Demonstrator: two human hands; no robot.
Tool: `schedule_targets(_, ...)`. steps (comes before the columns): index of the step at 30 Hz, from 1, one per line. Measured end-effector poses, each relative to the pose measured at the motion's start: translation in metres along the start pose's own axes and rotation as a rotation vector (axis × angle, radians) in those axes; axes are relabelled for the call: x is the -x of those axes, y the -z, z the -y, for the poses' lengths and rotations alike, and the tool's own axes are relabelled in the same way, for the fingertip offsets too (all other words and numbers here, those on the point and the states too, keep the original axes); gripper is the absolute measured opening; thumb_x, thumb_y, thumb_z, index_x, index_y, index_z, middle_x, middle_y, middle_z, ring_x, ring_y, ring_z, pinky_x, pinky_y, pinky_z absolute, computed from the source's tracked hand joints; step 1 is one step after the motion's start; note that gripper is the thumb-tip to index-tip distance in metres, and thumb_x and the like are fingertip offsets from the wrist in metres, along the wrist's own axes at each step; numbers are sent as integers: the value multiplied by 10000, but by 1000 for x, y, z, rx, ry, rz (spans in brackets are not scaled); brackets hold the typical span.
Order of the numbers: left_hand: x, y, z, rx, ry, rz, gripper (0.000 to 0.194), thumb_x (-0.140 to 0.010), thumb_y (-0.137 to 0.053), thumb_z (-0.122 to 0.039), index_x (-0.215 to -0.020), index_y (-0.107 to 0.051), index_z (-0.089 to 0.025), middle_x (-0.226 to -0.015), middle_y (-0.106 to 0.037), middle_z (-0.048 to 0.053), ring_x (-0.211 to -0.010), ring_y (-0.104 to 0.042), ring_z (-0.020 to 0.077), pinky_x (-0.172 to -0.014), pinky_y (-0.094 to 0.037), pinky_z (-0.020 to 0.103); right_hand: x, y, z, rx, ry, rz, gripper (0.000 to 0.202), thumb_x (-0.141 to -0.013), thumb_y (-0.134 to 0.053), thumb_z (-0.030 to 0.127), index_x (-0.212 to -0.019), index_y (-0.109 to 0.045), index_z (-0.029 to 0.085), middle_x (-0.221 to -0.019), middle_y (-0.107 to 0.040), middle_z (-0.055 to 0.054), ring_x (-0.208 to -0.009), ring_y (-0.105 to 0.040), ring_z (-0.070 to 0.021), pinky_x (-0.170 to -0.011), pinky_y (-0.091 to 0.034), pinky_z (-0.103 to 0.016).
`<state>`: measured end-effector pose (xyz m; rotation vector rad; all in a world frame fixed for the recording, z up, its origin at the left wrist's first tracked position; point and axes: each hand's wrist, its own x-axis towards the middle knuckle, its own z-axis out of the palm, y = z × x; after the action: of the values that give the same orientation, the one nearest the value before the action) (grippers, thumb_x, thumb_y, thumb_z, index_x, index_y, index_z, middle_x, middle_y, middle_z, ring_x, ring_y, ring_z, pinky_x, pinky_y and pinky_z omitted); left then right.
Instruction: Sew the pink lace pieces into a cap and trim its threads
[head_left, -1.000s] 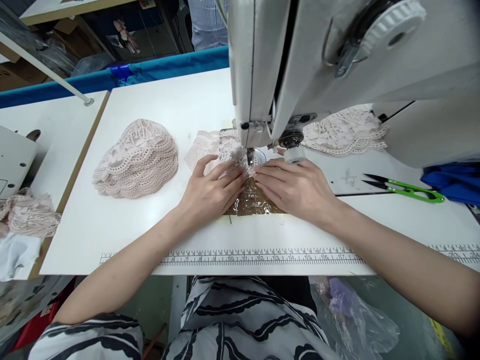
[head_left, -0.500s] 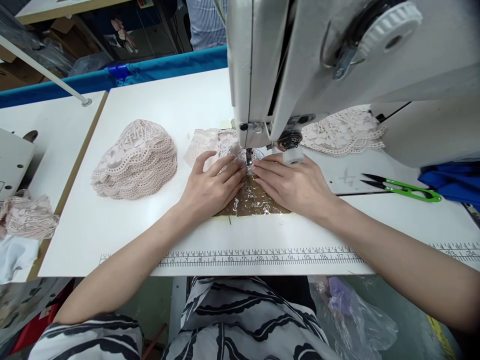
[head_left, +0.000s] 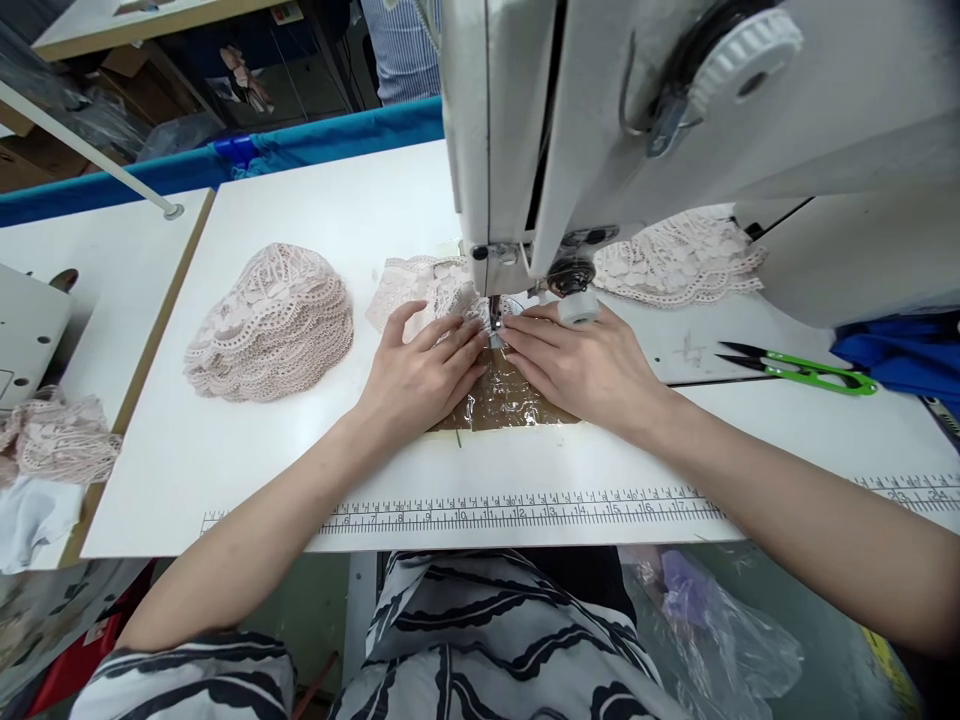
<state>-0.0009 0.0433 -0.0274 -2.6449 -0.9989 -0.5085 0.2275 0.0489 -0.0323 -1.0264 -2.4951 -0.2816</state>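
A pale pink lace piece (head_left: pixel 417 284) lies under the needle and presser foot (head_left: pixel 495 312) of a white sewing machine (head_left: pixel 600 120). My left hand (head_left: pixel 424 370) rests flat on the lace's near edge, fingers spread and tips close to the foot. From the other side, my right hand (head_left: pixel 589 360) lies with its fingers stretched out and their tips just right of the foot. Part of the lace is hidden by the hands and the machine head. Beneath both palms is a shiny brown taped patch (head_left: pixel 510 395) on the table.
A stack of pink lace pieces (head_left: pixel 271 325) sits on the left, and more lace (head_left: pixel 682 262) lies behind my right hand. Green thread snips (head_left: pixel 802 368) and blue cloth (head_left: pixel 900 352) are at the right. A printed ruler (head_left: pixel 525 512) runs along the front edge.
The view has shifted slightly, so the machine appears a little further left. Both hands keep nearly the same place beside the presser foot, with no visible change in the lace.
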Motion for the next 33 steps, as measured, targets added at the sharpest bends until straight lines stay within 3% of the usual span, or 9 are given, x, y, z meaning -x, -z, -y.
schedule_targets(10, -2, -3, 4, 72, 82, 60, 346, -1032, -476, -310, -1308, -651, -198, -1317, -688, 63, -1214, -655, 270, -1154, -311, 560, 0, -1, -7, -1, -5, -12, 304, -1034, -472, 268, -1123, -749, 181, -1073, -781, -31, -1032, -684, -228, -1075, -419, -446)
schedule_targets(15, -3, -3, 5, 56, 115, 54, 366, -1029, -481, -318, -1329, -632, -173, -1366, -661, 75, -1277, -605, 278, -1138, -357, 532, 0, 3, -8, -49, -33, -39, 283, -1022, -498, 262, -1080, -768, 195, -1022, -789, -34, -1005, -694, -226, -1074, -440, -460)
schedule_targets(19, -1, -3, 11, 39, 209, 78, 342, -1032, -455, -270, -1286, -642, -138, -1312, -691, 102, -1209, -624, 262, -983, -502, 418, 0, 6, -8, -87, -46, -45, 263, -1011, -520, 252, -1043, -778, 211, -985, -792, -32, -990, -698, -228, -1077, -447, -463)
schedule_targets(23, -1, -1, 17, 26, 286, 140, 295, -1031, -417, -207, -1156, -677, -145, -1195, -726, 100, -1068, -652, 251, -830, -528, 370, 1, 5, -11, -106, -29, -66, 264, -1009, -518, 236, -1044, -776, 194, -989, -791, -46, -975, -700, -228, -1087, -440, -455)
schedule_targets(27, -3, 22, 20, 184, 408, 194, 240, -1026, -436, -239, -976, -662, -175, -1066, -728, 84, -1010, -633, 254, -850, -471, 396, 3, 3, -9, -214, -43, -64, 295, -1016, -495, 269, -1177, -727, 182, -1037, -780, -66, -951, -698, -232, -953, -504, -436)
schedule_targets(30, -1, 54, 24, 636, 506, 323, 297, -1034, -430, -377, -867, -594, -194, -814, -636, 8, -737, -566, 158, -665, -420, 294, 2, 12, 0, -518, -83, -35, 356, -985, -562, 336, -1291, -657, 182, -1173, -741, -92, -1057, -676, -252, -917, -521, -426)
schedule_targets(33, 6, 81, 27, 921, 514, 393, 324, -1012, -475, -453, -856, -599, -199, -741, -547, -23, -670, -497, 118, -604, -370, 255, -9, 27, 15, -999, -220, 193, 550, -883, -708, 454, -1371, -584, 233, -1347, -648, -95, -1191, -624, -262, -992, -508, -432)
